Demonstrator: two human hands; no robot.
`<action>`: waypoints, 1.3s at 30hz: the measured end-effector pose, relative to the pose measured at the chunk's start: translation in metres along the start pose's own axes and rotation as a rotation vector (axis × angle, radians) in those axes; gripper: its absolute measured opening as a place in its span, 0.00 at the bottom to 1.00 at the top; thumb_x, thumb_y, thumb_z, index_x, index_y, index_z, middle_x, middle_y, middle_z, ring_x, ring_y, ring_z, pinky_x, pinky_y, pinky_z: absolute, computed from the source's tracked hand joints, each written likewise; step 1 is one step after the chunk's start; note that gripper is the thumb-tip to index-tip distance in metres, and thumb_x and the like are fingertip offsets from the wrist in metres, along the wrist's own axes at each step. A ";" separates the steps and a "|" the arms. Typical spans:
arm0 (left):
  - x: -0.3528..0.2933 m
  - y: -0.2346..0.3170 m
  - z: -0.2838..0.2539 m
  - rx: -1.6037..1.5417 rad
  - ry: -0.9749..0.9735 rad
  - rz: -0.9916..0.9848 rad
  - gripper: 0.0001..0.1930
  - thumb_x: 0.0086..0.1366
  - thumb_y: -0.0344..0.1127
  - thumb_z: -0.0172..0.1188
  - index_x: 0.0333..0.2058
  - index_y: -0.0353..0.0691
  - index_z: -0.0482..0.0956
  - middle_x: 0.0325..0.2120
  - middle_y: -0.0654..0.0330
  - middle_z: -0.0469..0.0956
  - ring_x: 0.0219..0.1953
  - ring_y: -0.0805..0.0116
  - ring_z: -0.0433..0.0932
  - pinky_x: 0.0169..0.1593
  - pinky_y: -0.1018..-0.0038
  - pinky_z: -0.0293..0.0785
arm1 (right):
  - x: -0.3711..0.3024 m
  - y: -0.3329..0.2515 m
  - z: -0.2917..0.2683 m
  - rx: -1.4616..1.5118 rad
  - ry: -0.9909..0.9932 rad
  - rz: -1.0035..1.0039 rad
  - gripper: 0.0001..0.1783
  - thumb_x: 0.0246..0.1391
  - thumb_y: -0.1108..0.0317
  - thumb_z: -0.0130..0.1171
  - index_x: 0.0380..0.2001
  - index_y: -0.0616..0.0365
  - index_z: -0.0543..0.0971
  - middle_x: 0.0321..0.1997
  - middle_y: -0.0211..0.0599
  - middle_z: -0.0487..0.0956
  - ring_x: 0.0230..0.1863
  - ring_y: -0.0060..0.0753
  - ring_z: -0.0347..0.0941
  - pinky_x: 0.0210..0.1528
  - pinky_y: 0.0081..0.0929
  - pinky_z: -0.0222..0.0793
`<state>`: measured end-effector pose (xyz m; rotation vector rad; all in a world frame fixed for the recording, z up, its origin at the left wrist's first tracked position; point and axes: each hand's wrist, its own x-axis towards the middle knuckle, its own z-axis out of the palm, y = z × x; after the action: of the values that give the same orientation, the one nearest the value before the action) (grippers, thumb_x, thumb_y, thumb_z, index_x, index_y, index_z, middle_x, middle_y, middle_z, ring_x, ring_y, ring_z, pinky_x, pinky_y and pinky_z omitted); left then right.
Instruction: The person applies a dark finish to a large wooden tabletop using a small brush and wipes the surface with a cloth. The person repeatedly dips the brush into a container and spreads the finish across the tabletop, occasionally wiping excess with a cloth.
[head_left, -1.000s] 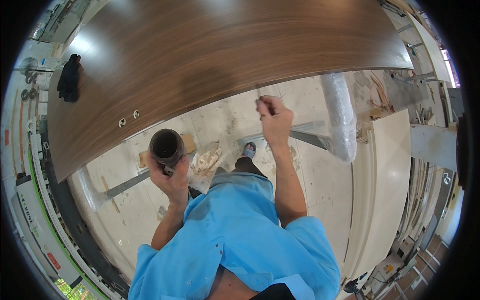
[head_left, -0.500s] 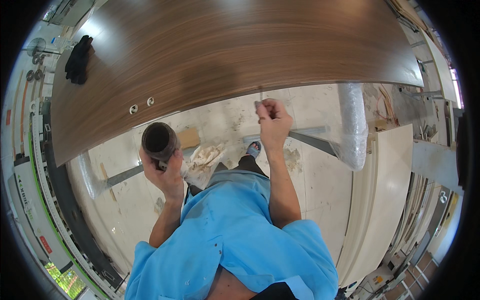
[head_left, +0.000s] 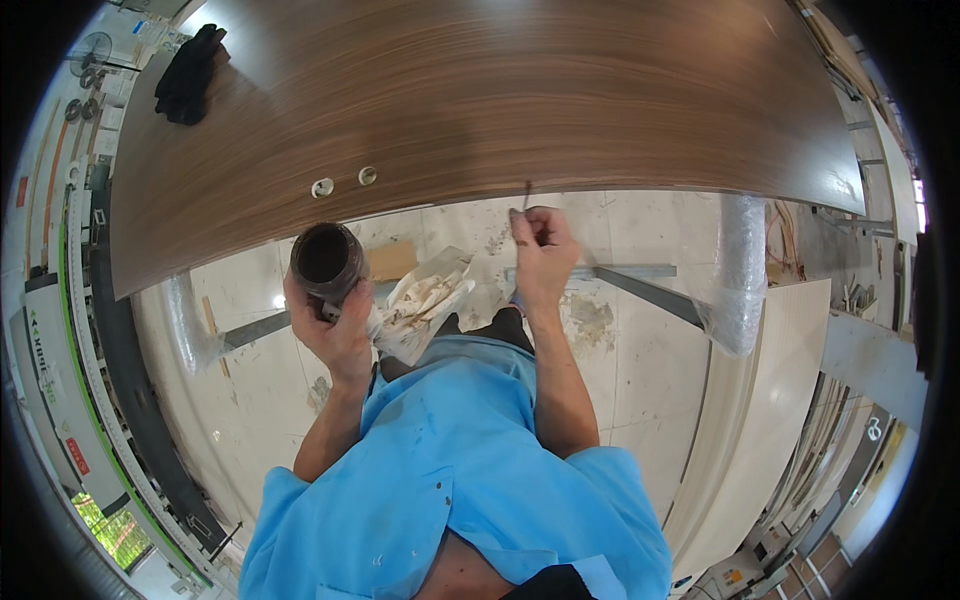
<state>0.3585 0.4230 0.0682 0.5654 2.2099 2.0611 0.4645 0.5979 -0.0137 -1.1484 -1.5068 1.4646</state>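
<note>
Two hands are being counted: one left hand (head_left: 335, 338) and one right hand (head_left: 545, 262). One dark container (head_left: 328, 264) is being held in the former, one thin tool (head_left: 527, 198) in the latter. On the far side, one brown panel (head_left: 600, 110) is being counted, with two small pale round spots near its left part, one left spot (head_left: 322, 187) and one right spot (head_left: 367, 176); whether they are holes or rings cannot be told. One black cloth item (head_left: 188, 80) is being seen at far left. Two film-wrapped supports are being counted: one left support (head_left: 190, 325), one right support (head_left: 740, 280). One plastic bag (head_left: 428, 300) and one cardboard piece (head_left: 390, 260) are being seen between them. One fan (head_left: 92, 52) is being included at far left.
</note>
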 end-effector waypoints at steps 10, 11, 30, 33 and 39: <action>0.036 -0.013 -0.042 0.047 -0.059 -0.031 0.26 0.57 0.28 0.68 0.54 0.33 0.70 0.41 0.60 0.76 0.40 0.74 0.75 0.47 0.76 0.71 | -0.014 0.010 0.019 -0.096 0.080 -0.086 0.06 0.58 0.72 0.64 0.33 0.65 0.82 0.22 0.31 0.79 0.24 0.18 0.71 0.28 0.21 0.67; 0.040 -0.017 -0.046 0.068 -0.075 0.006 0.23 0.59 0.26 0.65 0.53 0.33 0.71 0.39 0.60 0.76 0.36 0.75 0.74 0.42 0.77 0.72 | -0.010 0.012 0.013 -0.082 0.149 -0.059 0.06 0.57 0.72 0.64 0.33 0.65 0.82 0.22 0.33 0.80 0.24 0.19 0.71 0.29 0.22 0.68; 0.065 -0.037 -0.102 0.059 -0.122 -0.001 0.22 0.61 0.26 0.65 0.53 0.34 0.71 0.39 0.59 0.76 0.34 0.76 0.74 0.38 0.78 0.73 | -0.064 0.003 0.122 -0.072 0.003 -0.118 0.08 0.55 0.71 0.67 0.31 0.65 0.81 0.23 0.35 0.81 0.23 0.19 0.72 0.29 0.20 0.68; 0.065 -0.038 -0.105 -0.025 -0.098 -0.071 0.30 0.55 0.28 0.70 0.56 0.32 0.70 0.45 0.58 0.76 0.45 0.72 0.75 0.52 0.75 0.71 | -0.080 0.005 0.155 -0.161 -0.238 -0.326 0.06 0.54 0.72 0.67 0.32 0.63 0.82 0.24 0.43 0.81 0.23 0.26 0.75 0.29 0.25 0.70; 0.066 -0.036 -0.102 -0.005 -0.083 -0.090 0.29 0.55 0.28 0.70 0.56 0.32 0.70 0.45 0.59 0.76 0.46 0.71 0.75 0.52 0.74 0.71 | -0.068 0.005 0.130 -0.197 -0.151 -0.277 0.06 0.56 0.71 0.66 0.33 0.63 0.82 0.23 0.42 0.81 0.24 0.25 0.76 0.29 0.24 0.71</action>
<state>0.2590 0.3452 0.0562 0.5314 2.1425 1.9620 0.3665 0.4891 -0.0246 -0.9100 -1.8666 1.2584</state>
